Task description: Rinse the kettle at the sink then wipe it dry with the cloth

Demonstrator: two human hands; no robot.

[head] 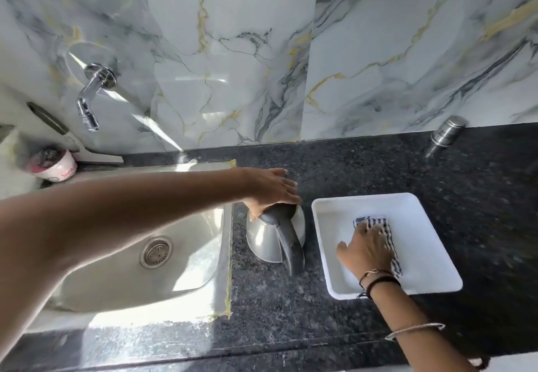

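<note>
A steel kettle (266,236) with a dark grey lid and handle stands on the black granite counter (291,307) between the sink (122,269) and a white tray (431,243). My left hand (269,192) reaches across the sink and grips the kettle's top. A blue-and-white checked cloth (375,221) lies folded in the tray. On the cloth rests my right hand (366,250), fingers bent over it and covering most of it.
A chrome tap (90,95) juts from the marble wall above the sink, with no water running. The drain (155,252) sits mid-basin. A pink-and-white cup (56,165) stands behind the sink. A steel tumbler (447,131) stands at the back right of the counter.
</note>
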